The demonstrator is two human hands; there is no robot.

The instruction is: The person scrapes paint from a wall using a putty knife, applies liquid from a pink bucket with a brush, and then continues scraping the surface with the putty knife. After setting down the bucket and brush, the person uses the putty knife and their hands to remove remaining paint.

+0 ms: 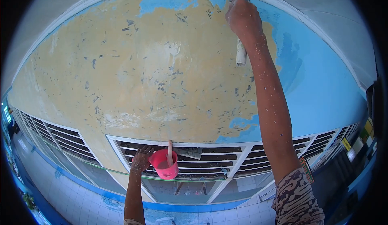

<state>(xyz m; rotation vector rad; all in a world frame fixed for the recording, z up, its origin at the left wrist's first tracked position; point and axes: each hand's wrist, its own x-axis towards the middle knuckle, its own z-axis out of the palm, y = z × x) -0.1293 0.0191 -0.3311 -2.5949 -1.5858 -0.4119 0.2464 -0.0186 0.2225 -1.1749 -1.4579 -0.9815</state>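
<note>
My right hand (pixel 244 19) is raised to the top of the wall, closed around a tool with a thick pale handle (pixel 241 55) that sticks out below the fist. The tool's head is mostly hidden by the hand, by the blue paint under the ceiling edge. Low at the louvred window, my left hand (pixel 141 159) is at the handle side of a pink dipper (pixel 165 167); a bit of pink shows on the hand's far side, so the fingers seem to grip the handle. A pale wooden stick or brush handle (pixel 169 154) stands in the dipper.
The wall (pixel 121 63) is tan with dark scuffs, and blue paint (pixel 319 87) covers its right side and part of the top. A white ceiling trim (pixel 299 14) curves above. Below are louvre slats (pixel 214 156), a flat grey piece (pixel 190 153) among them, and white floor tiles (pixel 76 192).
</note>
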